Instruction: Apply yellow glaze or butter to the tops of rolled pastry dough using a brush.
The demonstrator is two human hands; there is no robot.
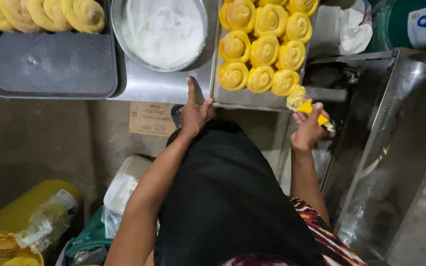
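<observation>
My left hand (195, 112) rests on the front edge of the steel table (166, 87), fingers apart, holding nothing, its fingertips against the near edge of a metal baking tray (245, 99). That tray carries several yellow spiral dough rolls (264, 50). My right hand (307, 129) grips a yellow scraper (313, 111) just off the tray's near right corner. A lump of yellow dough (296, 97) sits on the scraper's blade.
A steel bowl of white flour (162, 30) stands left of the tray. A dark plastic tray (50, 66) with more rolls lies at far left. A steel machine housing (395, 148) fills the right. A yellow container (20, 212) and bags sit on the floor.
</observation>
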